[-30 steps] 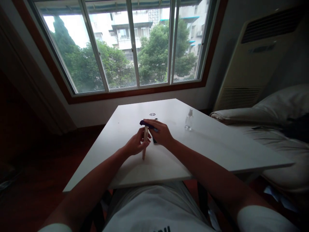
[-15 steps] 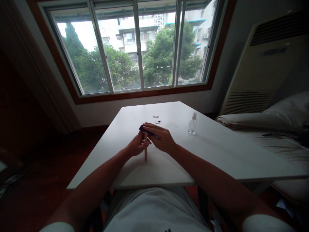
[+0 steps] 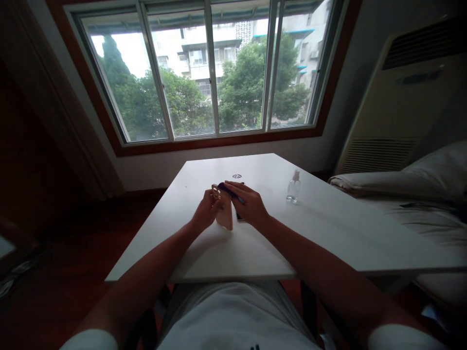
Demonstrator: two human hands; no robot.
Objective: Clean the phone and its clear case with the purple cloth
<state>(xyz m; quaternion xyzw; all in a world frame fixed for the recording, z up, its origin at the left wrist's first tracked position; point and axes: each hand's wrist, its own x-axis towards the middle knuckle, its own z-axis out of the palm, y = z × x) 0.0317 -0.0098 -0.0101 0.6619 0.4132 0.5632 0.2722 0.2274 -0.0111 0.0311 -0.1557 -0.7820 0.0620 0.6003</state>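
My left hand (image 3: 205,214) grips a tan phone (image 3: 225,214) and holds it upright on its lower edge on the white table (image 3: 328,228), its back with the camera lenses turned towards me. My right hand (image 3: 248,204) presses a dark purple cloth (image 3: 225,187) against the phone's top and far side, fingers closed over the cloth. Both hands meet near the middle of the table.
A small clear spray bottle (image 3: 293,186) stands to the right of my hands. A small round object (image 3: 237,176) lies just beyond them. A large window is behind the table, a standing air conditioner (image 3: 404,97) and a bed with pillows (image 3: 419,180) on the right.
The phone was edge-on to me and now shows its broad back. My hands stay together at the same spot on the table, and the camera has tilted slightly.
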